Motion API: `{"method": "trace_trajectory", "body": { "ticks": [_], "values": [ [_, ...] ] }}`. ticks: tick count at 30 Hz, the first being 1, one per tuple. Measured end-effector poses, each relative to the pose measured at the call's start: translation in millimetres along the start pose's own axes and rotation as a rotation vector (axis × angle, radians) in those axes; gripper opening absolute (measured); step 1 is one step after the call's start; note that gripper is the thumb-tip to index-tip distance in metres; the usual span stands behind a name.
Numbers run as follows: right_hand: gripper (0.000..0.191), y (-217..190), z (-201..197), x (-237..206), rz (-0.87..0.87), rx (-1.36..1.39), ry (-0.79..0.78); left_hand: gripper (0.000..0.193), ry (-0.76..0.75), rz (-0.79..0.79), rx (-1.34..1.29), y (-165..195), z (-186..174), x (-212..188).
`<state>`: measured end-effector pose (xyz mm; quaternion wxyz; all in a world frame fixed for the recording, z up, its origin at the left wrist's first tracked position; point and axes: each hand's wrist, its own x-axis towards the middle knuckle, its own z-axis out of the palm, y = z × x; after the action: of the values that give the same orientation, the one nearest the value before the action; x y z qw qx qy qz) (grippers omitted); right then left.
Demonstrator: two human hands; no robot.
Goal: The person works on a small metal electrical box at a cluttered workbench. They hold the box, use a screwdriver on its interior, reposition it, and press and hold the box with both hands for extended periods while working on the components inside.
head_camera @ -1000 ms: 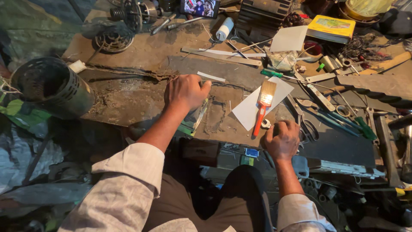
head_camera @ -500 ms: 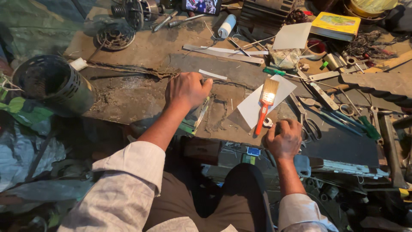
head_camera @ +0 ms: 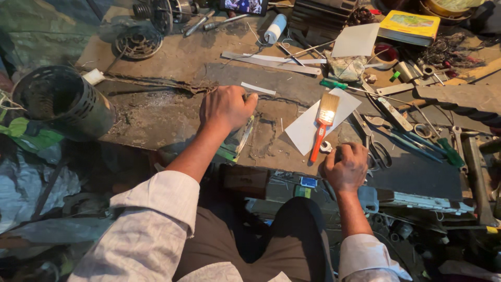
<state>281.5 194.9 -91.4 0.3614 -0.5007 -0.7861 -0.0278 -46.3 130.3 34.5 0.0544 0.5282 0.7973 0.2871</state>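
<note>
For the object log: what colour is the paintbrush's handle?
Orange-red, seen best in the head view: the paintbrush lies on white paper.

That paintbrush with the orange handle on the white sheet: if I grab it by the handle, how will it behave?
The paintbrush looks light and stiff, with a slim orange handle and a flat head, so it probably won't roll. Its pale bristles would likely bend if pressed. It lies on a loose white sheet, which may slide or lift with it. The right hand rests closest to the handle end.

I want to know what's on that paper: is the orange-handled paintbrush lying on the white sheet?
Touching. The head view shows the paintbrush lying flat across the white sheet, bristles and handle overlapping it.
</note>
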Motion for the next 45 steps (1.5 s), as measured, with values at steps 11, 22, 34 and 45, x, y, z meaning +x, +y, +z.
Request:
{"method": "trace_trajectory", "body": {
  "ticks": [11, 22, 34, 45],
  "values": [
    [0.014, -1.1, -1.8, 0.1, -0.012, 0.002, 0.004, 0.043, -0.002, -0.014, -0.002, 2.1, -1.7, -0.7],
    [0.012, -1.1, -1.7, 0.3, -0.03, 0.014, 0.018, 0.044, 0.018, 0.024, 0.004, -0.9, 1.5, -0.1],
    [0.012, 0.8, 0.2, -0.4, -0.024, 0.0, 0.011, 0.044, 0.008, 0.02, -0.005, -1.6, 2.6, 1.6],
    [0.013, 0.1, -1.3, -0.8, -0.014, 0.0, -0.006, 0.044, 0.024, 0.023, -0.013, -1.7, 2.3, 0.8]
  ]
}}
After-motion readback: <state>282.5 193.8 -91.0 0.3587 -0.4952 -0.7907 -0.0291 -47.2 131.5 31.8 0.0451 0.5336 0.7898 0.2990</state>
